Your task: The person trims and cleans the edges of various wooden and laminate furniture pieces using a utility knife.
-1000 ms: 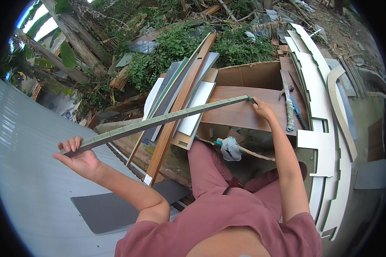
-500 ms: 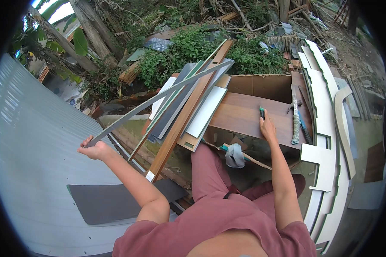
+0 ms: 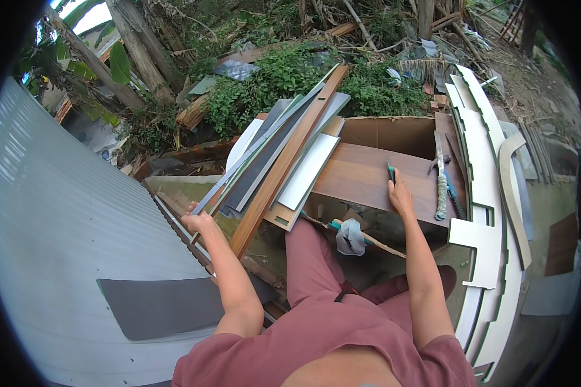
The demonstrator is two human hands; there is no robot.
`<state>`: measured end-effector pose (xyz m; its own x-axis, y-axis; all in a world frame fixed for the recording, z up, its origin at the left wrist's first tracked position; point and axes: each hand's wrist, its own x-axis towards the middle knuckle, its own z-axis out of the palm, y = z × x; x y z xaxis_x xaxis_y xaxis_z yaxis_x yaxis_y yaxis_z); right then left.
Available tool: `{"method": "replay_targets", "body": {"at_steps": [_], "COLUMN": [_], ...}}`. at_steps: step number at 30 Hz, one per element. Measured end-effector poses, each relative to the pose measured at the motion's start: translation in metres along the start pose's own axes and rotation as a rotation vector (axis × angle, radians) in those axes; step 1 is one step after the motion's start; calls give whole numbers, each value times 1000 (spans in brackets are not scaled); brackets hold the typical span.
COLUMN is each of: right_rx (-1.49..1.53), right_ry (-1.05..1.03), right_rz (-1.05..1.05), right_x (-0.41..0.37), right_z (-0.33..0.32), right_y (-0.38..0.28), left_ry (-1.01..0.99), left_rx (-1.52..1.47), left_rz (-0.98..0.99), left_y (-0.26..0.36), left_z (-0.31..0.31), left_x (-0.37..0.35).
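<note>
My left hand is closed around the near end of a long, thin grey strip, which lies along the left side of a pile of boards. In that pile are a brown wooden strip and a white board. My right hand grips a green and black utility knife over a brown wood-grain board. To the right of that hand lie a blade with a wrapped handle and a tool with a blue and black handle.
White notched panels run along the right side. A cardboard box stands behind the brown board. Corrugated metal sheeting slopes at the left, with a dark flat sheet on it. A grey cloth bundle is near my knees.
My left hand has moved right and inward with the grey strip, which has swung from lying across the pile to lining up along its left side. My right hand has barely moved.
</note>
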<state>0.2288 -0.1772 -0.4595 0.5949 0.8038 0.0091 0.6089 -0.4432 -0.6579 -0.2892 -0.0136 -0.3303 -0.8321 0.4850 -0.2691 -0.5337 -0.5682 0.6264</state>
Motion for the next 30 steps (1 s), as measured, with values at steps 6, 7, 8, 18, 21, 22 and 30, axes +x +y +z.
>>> {"method": "replay_targets", "body": {"at_steps": [6,7,8,18,21,22,30], "right_rx": [2,3,-5,23,332,455,1414], "right_ry": [-12,-15,-20,6,165,94,-432], "right_rz": [4,5,14,-11,-199,-161,100], "right_x": [2,1,1,-10,-12,-20,-175], "right_z": [2,1,-1,-9,9,8,-43], "right_y": [2,1,-1,-4,14,17,1], "left_ry": [-131,-181,-180,-172,-171,-436,-709], "left_rx": [258,319,321,711,924,793,1075], "left_rz": [-190,-286,-285,-416,-143,29,587], "left_y": [-3,-3,-5,-12,1,-25,11], "left_z": [-38,-44,-50,-71,-64,-87,-19], "left_x": [39,46,52,45,27,105,-61]}}
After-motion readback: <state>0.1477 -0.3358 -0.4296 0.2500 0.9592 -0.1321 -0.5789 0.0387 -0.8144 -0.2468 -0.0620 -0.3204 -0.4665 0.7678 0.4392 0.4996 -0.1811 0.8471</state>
